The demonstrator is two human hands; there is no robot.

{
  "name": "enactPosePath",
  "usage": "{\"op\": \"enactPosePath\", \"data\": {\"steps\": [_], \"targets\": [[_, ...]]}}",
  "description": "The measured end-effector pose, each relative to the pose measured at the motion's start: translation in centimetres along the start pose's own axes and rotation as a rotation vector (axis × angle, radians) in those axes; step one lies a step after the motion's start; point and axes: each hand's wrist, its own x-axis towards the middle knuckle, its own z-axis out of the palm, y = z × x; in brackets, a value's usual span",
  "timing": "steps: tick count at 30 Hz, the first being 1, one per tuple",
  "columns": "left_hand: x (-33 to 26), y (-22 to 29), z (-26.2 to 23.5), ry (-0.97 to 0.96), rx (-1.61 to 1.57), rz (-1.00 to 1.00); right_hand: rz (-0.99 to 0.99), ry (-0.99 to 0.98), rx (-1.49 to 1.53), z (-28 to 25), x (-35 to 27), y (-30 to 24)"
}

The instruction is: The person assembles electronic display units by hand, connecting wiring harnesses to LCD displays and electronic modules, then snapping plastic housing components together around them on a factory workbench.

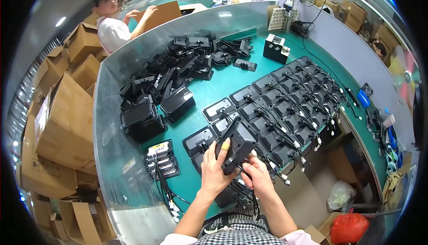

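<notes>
My left hand (pixel 213 172), with a yellow wrap on one finger, grips a black plastic housing (pixel 241 141) that has a patch of small round holes. The housing is tilted above the near end of several rows of similar black housings (pixel 267 124). My right hand (pixel 261 177) is closed beside its lower edge, thumb and fingers pinching a black cable (pixel 255 202). White connectors show close to the right fingers. Where the cable meets the housing is hidden by my hands.
Loose black plastic parts (pixel 178 62) lie heaped at the far left, with stacked black panels (pixel 142 120) nearer. A black tray of wired silver pieces (pixel 162 160) sits left of my hands. A white-and-black box (pixel 276 48) stands farther back. Beyond the partition, another person (pixel 113 31) handles cardboard.
</notes>
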Motion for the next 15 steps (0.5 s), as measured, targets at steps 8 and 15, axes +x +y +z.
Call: {"op": "enactPosePath", "data": {"steps": [8, 15], "targets": [[-3.0, 4.0, -2.2, 0.116, 0.292, -0.102, -0.588, 0.137, -1.141, 1.1, -4.4, 0.2], [-4.7, 5.3, -3.8, 0.051, 0.243, -0.075, -0.525, -0.043, -0.985, 1.3, -5.7, -1.6]]}}
